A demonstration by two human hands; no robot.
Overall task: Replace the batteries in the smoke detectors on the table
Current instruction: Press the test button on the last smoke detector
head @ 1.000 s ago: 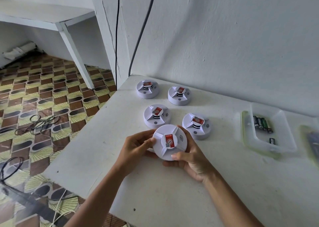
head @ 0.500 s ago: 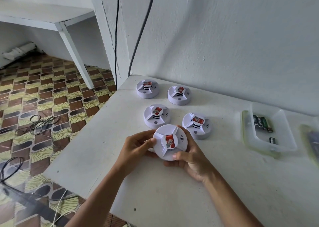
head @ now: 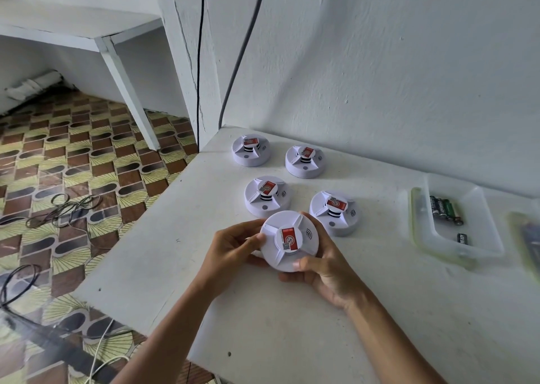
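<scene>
A round white smoke detector point(head: 289, 240) with a red sticker is held face up just above the white table point(head: 292, 325). My left hand point(head: 233, 252) grips its left rim, thumb on top. My right hand point(head: 324, 269) cups it from the right and below, thumb on the near rim. Several more white detectors sit on the table behind: one point(head: 251, 150) at the far left, one point(head: 305, 161) beside it, one point(head: 267, 195) just behind the held one, and one point(head: 334, 212) to its right.
A clear plastic tray point(head: 479, 237) at the right holds several dark AA batteries point(head: 444, 208) and one apart point(head: 463, 239). Another blurred container point(head: 526, 237) lies at the right edge. The wall runs close behind. The table's left edge drops to a tiled floor with cables.
The held detector has turned slightly in my hands, its sticker now more upright. My hands stay in nearly the same place.
</scene>
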